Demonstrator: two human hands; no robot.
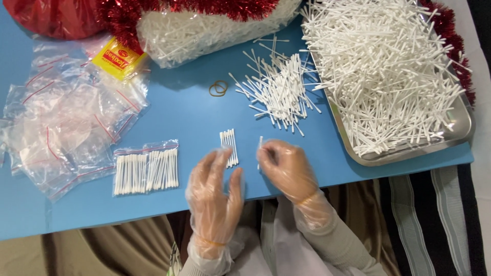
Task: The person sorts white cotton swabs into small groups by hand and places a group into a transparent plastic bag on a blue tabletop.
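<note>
Both my hands wear clear plastic gloves over the near edge of a blue table (184, 110). My left hand (215, 191) lies flat with fingers spread, its fingertips touching a small row of white cotton swabs (229, 145). My right hand (286, 166) pinches a single cotton swab (260, 143) between thumb and fingers, held just right of that row. A loose pile of swabs (279, 89) lies further back on the table.
A metal tray (458, 130) heaped with swabs sits at the right. Filled small zip bags (146, 168) lie to the left, beside a heap of empty clear bags (66, 115). Rubber bands (219, 88), a large bag of swabs (204, 30) and red tinsel (123, 18) lie behind.
</note>
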